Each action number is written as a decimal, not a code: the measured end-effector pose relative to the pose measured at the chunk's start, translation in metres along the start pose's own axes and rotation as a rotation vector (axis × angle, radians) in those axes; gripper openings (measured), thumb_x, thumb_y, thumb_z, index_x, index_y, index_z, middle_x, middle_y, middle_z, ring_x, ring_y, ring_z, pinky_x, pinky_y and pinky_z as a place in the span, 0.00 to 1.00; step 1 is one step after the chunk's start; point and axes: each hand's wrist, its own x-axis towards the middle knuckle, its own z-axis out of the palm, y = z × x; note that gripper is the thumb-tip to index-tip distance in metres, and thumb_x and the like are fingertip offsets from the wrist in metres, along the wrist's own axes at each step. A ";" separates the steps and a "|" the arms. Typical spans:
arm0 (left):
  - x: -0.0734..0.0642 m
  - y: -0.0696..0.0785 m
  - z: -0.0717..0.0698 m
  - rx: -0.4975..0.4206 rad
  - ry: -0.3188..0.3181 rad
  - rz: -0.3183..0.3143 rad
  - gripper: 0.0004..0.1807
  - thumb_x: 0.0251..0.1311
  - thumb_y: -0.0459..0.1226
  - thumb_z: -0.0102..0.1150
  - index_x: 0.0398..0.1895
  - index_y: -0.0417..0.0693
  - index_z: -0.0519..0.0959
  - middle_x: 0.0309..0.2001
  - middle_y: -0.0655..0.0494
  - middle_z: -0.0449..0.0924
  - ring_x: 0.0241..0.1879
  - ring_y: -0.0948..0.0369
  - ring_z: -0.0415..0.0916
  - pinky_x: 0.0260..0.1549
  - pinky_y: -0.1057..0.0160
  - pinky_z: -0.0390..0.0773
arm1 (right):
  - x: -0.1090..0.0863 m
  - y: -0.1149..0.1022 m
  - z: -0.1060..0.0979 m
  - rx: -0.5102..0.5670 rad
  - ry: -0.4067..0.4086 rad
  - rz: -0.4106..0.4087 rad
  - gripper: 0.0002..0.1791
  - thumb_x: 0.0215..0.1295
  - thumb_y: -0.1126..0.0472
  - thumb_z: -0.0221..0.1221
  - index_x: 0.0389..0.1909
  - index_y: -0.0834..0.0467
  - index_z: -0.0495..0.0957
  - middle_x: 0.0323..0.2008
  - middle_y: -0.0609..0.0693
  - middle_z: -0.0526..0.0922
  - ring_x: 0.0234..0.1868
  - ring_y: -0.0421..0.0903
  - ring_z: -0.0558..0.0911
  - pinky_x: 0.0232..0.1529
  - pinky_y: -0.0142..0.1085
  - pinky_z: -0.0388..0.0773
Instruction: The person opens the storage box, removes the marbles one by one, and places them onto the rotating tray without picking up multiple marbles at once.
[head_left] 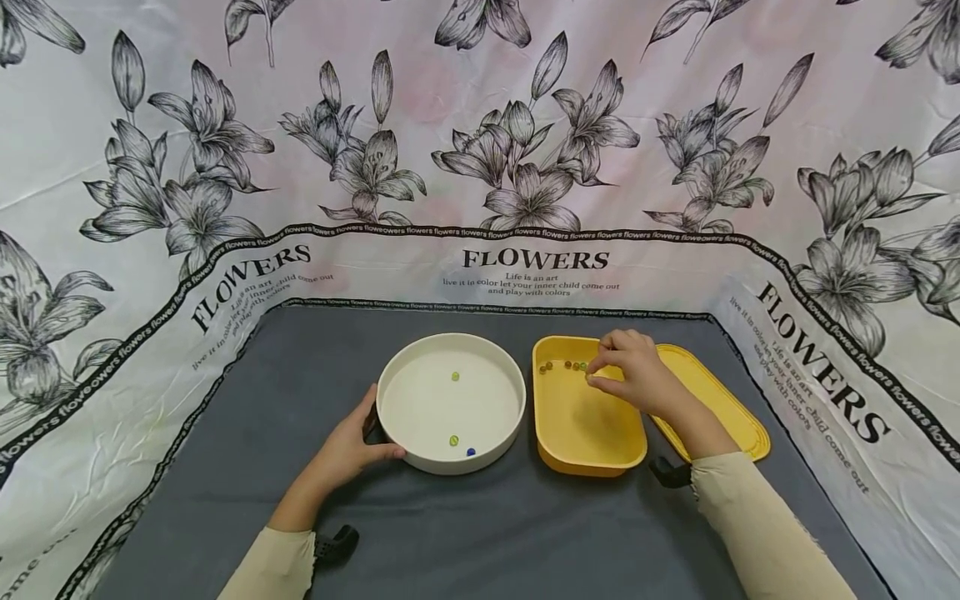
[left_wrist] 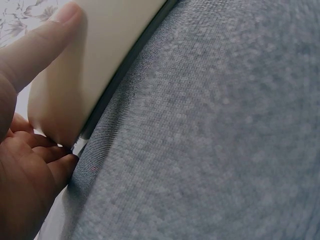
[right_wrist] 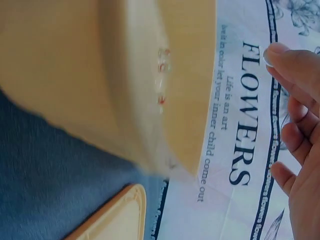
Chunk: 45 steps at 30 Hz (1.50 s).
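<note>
A round white dish (head_left: 450,404) holds two yellow-green marbles (head_left: 455,377) and a blue marble (head_left: 471,452). My left hand (head_left: 347,446) grips it at the left; the thumb lies along the wall and the curled fingers are at the bottom edge in the left wrist view. Over the yellow rectangular container (head_left: 588,467), my right hand (head_left: 637,371) has thumb and forefinger together. Between those tips a small glassy marble (right_wrist: 268,57) shows in the right wrist view. Several amber marbles (head_left: 568,366) and a green one lie along the container's far side.
A yellow lid (head_left: 720,404) lies right of the container, partly behind the right forearm. Grey cloth (head_left: 465,533) covers the table. A white flower-printed sheet (head_left: 540,275) rises behind it and at both sides.
</note>
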 end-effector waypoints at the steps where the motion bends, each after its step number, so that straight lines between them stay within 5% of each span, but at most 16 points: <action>1: 0.001 0.000 0.000 0.003 0.001 0.000 0.75 0.45 0.53 0.82 0.84 0.43 0.35 0.83 0.44 0.36 0.80 0.46 0.47 0.75 0.44 0.58 | 0.001 -0.002 0.000 0.001 0.001 0.003 0.07 0.56 0.61 0.76 0.34 0.50 0.90 0.39 0.47 0.73 0.42 0.47 0.64 0.44 0.47 0.55; 18: 0.001 0.001 0.000 -0.010 -0.004 -0.015 0.76 0.43 0.53 0.83 0.84 0.44 0.35 0.83 0.47 0.36 0.80 0.47 0.47 0.75 0.45 0.57 | 0.022 -0.031 0.002 0.084 -0.010 0.025 0.06 0.61 0.58 0.74 0.38 0.49 0.90 0.43 0.46 0.75 0.49 0.48 0.68 0.53 0.52 0.58; 32: 0.001 -0.001 0.001 -0.014 -0.016 -0.025 0.74 0.46 0.51 0.82 0.84 0.42 0.35 0.83 0.43 0.36 0.80 0.44 0.46 0.76 0.43 0.56 | 0.052 -0.053 0.000 0.113 0.009 -0.067 0.07 0.62 0.61 0.73 0.41 0.54 0.90 0.43 0.47 0.75 0.48 0.50 0.67 0.52 0.51 0.57; 45: 0.003 0.000 -0.002 -0.031 -0.018 -0.005 0.75 0.46 0.50 0.82 0.84 0.44 0.34 0.83 0.44 0.34 0.80 0.45 0.45 0.75 0.44 0.56 | 0.086 -0.070 -0.002 0.115 -0.057 -0.094 0.07 0.65 0.60 0.70 0.44 0.53 0.90 0.44 0.48 0.73 0.51 0.49 0.67 0.54 0.52 0.56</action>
